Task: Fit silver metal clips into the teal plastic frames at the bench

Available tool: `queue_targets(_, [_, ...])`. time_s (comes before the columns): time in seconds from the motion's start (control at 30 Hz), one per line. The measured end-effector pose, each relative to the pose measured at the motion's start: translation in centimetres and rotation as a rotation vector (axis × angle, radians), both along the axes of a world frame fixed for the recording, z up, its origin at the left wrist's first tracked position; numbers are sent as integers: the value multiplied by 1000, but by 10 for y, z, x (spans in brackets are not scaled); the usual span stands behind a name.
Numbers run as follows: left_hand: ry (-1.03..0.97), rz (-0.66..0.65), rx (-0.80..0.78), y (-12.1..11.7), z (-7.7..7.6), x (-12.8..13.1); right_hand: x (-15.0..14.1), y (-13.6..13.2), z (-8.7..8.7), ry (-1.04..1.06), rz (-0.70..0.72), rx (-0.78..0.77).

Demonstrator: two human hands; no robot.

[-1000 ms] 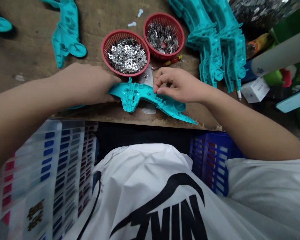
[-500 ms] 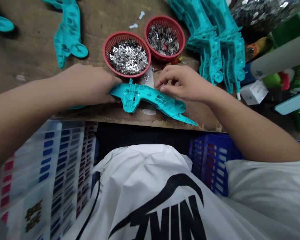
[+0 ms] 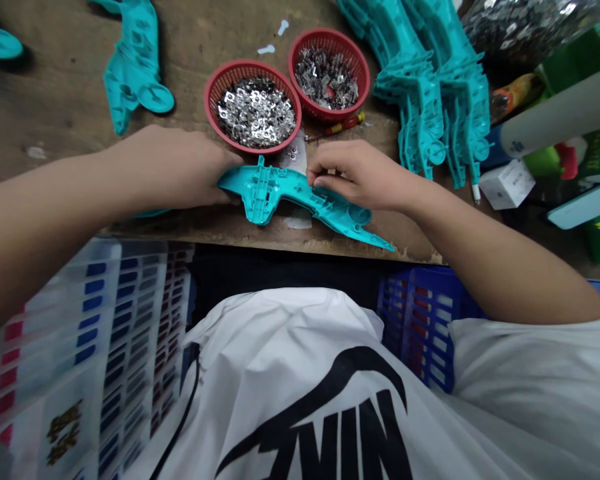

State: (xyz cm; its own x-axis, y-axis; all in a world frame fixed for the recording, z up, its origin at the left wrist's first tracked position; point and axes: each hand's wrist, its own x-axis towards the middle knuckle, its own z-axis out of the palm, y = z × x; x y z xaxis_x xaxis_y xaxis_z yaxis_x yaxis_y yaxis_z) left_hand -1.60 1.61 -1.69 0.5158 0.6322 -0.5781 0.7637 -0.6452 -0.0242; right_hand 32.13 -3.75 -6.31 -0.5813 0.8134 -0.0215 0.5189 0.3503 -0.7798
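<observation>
My left hand is clamped on the left end of a teal shell, thumb side towards it, most of the fingers hidden from me. The shell lies near the front edge of the table, hollow ribbed side up, its pointed end off to my right and towards me. My right hand is over the shell's middle, fingers curled, thumb and forefinger tips close to each other at its upper edge; I cannot tell whether they meet or pinch anything small.

Just beyond the shell stands a red basket of shiny metal clips. A second basket, beside it and farther off to the right, holds duller metal pieces. A screwdriver with a red and yellow handle lies by that one, near my right hand. A pale scrap lies between the first basket and the shell.

To the right are two rows of teal shells, then a small white box. To the left, well apart from my hand, lies another teal piece. Below the table edge stand a clear crate on my left and a blue crate on my right.
</observation>
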Motion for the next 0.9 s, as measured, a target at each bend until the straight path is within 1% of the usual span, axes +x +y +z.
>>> queue_targets(0.1, [-3,-5,9,1,-3,-1,-5,-2,2,-22,-9,5])
queue_targets(0.2, [13,42,11,1,-6,1,-7,-4,15,-168,-27,33])
queue_targets(0.27, [19,77,-2,0,-7,3,-2,-1,24,-247,-98,91])
queue_targets(0.33, [33,90,-10,0,-7,4,9,7,25,-290,-205,200])
queue_targets(0.37, [44,89,-10,-1,-7,4,18,12,22,-320,-253,256])
queue_targets(0.43, [60,75,1,-1,-6,4,36,24,8,-402,-314,307])
queue_targets(0.5, [71,47,19,0,-6,3,52,35,-14,-453,-331,283])
queue_targets(0.6, [93,17,49,0,-6,1,67,43,-44,-427,-345,265])
queue_targets(0.67, [99,15,62,0,-7,1,70,43,-55,-446,-354,288])
queue_targets(0.7, [99,18,64,0,-7,1,69,41,-56,-468,-357,299])
queue_targets(0.73, [99,21,62,0,-8,1,67,39,-54,-488,-358,309])
queue_targets(0.8, [90,27,55,0,-9,2,55,34,-42,-501,-352,319])
queue_targets(0.9, [62,36,41,-1,-10,3,26,21,-11,-426,-303,273])
